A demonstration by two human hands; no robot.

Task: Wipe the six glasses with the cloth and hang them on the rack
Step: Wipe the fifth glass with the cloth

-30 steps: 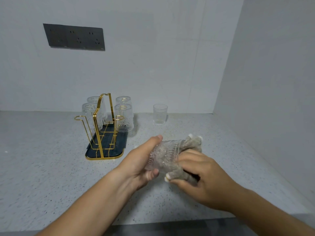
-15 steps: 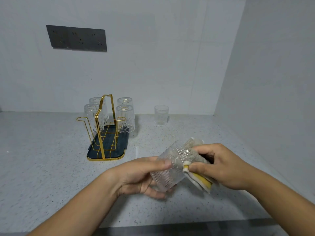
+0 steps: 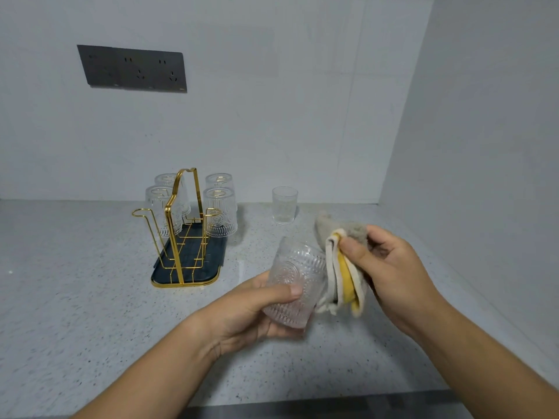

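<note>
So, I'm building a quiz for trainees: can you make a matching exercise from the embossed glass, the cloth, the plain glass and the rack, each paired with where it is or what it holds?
Things:
1. embossed glass
2. cloth
3. plain glass
4. rack

States:
A. upright on the counter
B. pinched in the right hand
C. carries four inverted glasses
D. gripped by the left hand

Pairs: 1-D, 2-B, 3-A, 4-C

Setting: home kitchen corner. Evidence: speckled stone countertop (image 3: 75, 297); pale tiled walls (image 3: 287, 116); dark multi-socket panel (image 3: 133, 69) above counter; gold wire rack (image 3: 172, 237) on dark drip tray (image 3: 208, 267), glasses (image 3: 220, 217) hung inverted.
</note>
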